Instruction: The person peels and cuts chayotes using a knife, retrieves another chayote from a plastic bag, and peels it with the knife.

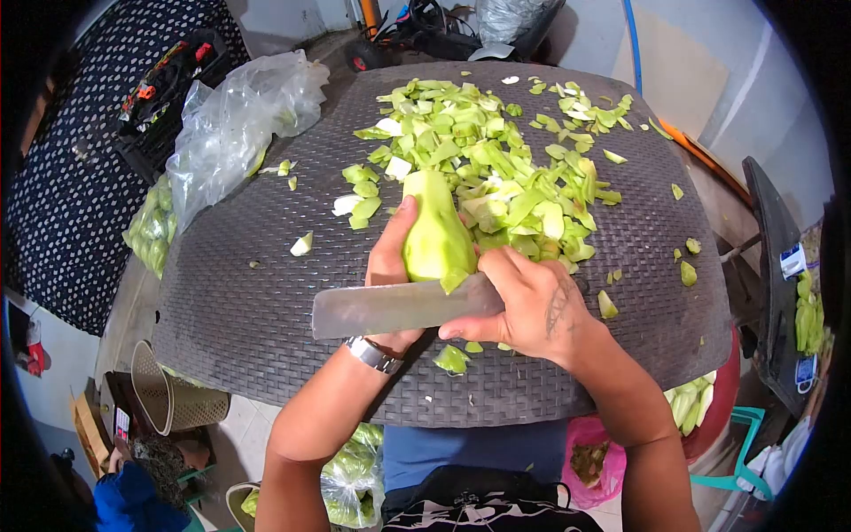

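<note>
My left hand (387,257), with a metal-band watch at the wrist, is wrapped round a pale green, pear-shaped vegetable (433,226) that looks like a peeled chayote. Its narrower end points away from me and is cut flat. My right hand (538,306) grips a broad-bladed knife (390,309), whose handle is hidden in the fingers. The blade lies crosswise at the vegetable's near end, where a flap of peel (456,278) hangs over its edge. Beyond both hands spreads a heap of green peelings (496,160).
The dark woven-pattern table (266,239) carries scattered scraps. A clear plastic bag (235,124) lies at its left edge. Below are a beige basket (155,390), a pink bag (585,461) and a bag of green vegetables (355,479). Another person in blue (137,496) is at lower left.
</note>
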Demonstrator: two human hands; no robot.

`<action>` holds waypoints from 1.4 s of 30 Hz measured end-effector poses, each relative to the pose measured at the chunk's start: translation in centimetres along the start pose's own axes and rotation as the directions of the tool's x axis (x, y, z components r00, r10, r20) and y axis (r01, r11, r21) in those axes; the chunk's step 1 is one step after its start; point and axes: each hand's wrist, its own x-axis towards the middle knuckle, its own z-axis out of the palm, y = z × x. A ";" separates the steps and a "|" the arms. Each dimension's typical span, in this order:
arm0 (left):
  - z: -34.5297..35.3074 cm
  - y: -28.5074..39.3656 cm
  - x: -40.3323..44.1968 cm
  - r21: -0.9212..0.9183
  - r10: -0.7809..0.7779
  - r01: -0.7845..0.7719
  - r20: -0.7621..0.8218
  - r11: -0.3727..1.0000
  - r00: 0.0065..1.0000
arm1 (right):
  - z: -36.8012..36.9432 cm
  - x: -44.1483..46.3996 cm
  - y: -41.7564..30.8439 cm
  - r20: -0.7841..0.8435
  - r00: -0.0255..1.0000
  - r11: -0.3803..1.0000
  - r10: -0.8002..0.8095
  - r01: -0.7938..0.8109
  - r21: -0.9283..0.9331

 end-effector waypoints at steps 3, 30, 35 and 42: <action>-0.4 0.1 0.0 0.019 0.020 -0.019 -0.022 1.000 1.000 | -0.2 0.2 1.2 -0.060 0.998 0.999 0.022 -0.024 -0.030; 0.7 1.1 -0.8 0.074 0.060 -0.063 0.043 0.995 0.997 | -2.7 1.0 6.1 -0.095 0.964 0.968 0.250 -0.251 0.007; 1.1 1.0 -0.2 -0.002 0.002 -0.002 -0.042 1.000 0.999 | -4.0 1.3 5.5 -0.075 0.945 0.942 0.319 -0.307 0.139; -1.1 0.8 0.3 -0.064 -0.138 0.135 -0.041 0.989 0.990 | 0.2 0.1 0.6 -0.029 1.000 0.997 0.012 -0.010 0.076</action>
